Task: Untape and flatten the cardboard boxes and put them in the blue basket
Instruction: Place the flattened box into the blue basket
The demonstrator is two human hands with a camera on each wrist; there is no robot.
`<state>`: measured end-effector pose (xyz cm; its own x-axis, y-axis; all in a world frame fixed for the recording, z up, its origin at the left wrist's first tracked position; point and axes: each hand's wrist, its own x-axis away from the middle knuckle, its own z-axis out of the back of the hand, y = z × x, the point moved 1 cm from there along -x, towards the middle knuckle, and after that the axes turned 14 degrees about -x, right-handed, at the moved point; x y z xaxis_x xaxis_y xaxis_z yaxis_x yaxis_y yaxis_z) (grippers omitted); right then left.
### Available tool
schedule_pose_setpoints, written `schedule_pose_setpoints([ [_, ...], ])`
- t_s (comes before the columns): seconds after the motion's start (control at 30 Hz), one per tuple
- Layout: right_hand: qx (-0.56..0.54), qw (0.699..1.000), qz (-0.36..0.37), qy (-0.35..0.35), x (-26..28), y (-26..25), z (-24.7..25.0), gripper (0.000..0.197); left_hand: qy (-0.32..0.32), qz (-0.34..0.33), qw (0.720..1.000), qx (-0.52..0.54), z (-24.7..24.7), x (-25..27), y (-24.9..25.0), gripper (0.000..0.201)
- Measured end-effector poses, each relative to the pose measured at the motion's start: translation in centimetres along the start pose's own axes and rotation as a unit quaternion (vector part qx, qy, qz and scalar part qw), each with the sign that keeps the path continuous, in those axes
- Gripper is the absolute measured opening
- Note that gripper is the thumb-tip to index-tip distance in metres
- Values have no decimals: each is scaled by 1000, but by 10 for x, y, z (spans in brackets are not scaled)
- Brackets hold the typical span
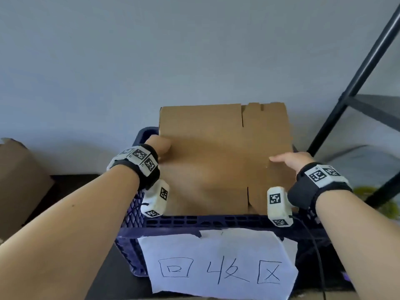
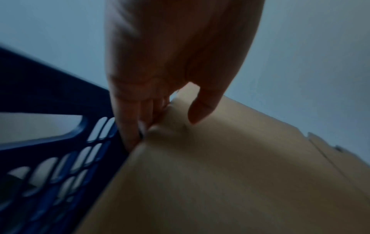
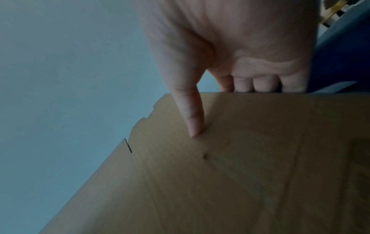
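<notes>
A flattened brown cardboard box [image 1: 218, 152] stands on edge inside the blue basket [image 1: 194, 221], its upper half rising above the rim. My left hand [image 1: 159, 146] pinches its left edge, thumb on the near face and fingers behind [image 2: 130, 126]. My right hand [image 1: 290, 160] holds the right edge the same way, thumb [image 3: 192, 120] pressed on the near face, fingers wrapped behind the cardboard [image 3: 240, 158]. The basket wall [image 2: 50, 166] sits close beside my left fingers.
A white paper sign [image 1: 218, 265] with handwritten characters is taped to the basket's front. Another brown cardboard box [image 1: 19, 187] stands at the left. A black metal shelf frame [image 1: 355, 87] rises on the right, against a grey wall behind.
</notes>
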<state>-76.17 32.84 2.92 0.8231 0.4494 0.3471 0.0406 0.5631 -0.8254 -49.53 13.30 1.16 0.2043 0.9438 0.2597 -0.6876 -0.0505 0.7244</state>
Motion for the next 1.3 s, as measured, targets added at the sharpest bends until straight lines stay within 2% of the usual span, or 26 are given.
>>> schedule_pose_setpoints([
  [0.1, 145, 988, -21, -46, -21, 13, -11, 88, -84, 50, 988, -122, -29, -20, -27, 38],
  [0.17, 219, 973, -25, -76, -33, 18, -16, 84, -145, 85, 976, -137, -45, -38, -48, 37],
  [0.33, 353, 920, -73, -151, -60, 30, -29, 68, -219, 142, 939, -225, -60, -33, -45, 30],
  [0.37, 372, 911, -74, -160, -64, 34, -33, 66, -232, 155, 929, -245, -65, -36, -45, 35],
  [0.47, 434, 881, -74, -173, -70, 39, -50, 62, -259, 168, 905, -293, -80, -49, -52, 69],
  [0.53, 458, 867, -65, -184, -77, 47, -65, 61, -268, 168, 894, -316, -89, -58, -62, 71],
  [0.67, 504, 832, -68, -222, -98, 73, -95, 64, -216, 98, 874, -425, -99, -78, -78, 51],
  [0.73, 524, 823, -55, -211, -106, 80, -106, 75, -213, 80, 856, -465, -105, -85, -78, 55],
  [0.8, 539, 816, -29, -205, -114, 79, -114, 76, -212, 56, 840, -496, -115, -89, -72, 62],
  [0.87, 517, 829, 27, -210, -119, 75, -122, 63, -194, -32, 835, -514, -128, -94, -62, 63],
  [0.93, 468, 846, 101, -234, -119, 74, -135, 52, -179, -116, 830, -516, -143, -96, -58, 72],
  [1.0, 445, 839, 122, -290, -113, 80, -151, 69, -196, -166, 807, -531, -158, -96, -60, 89],
  [1.07, 455, 812, 107, -349, -105, 89, -168, 96, -229, -182, 782, -551, -170, -95, -65, 101],
  [1.13, 481, 785, 106, -376, -101, 97, -181, 111, -242, -189, 765, -566, -178, -95, -69, 108],
  [1.2, 502, 769, 119, -377, -99, 101, -188, 115, -237, -193, 757, -578, -182, -96, -72, 113],
  [1.3, 514, 763, 140, -365, -98, 104, -191, 114, -235, -202, 747, -589, -184, -99, -72, 114],
])
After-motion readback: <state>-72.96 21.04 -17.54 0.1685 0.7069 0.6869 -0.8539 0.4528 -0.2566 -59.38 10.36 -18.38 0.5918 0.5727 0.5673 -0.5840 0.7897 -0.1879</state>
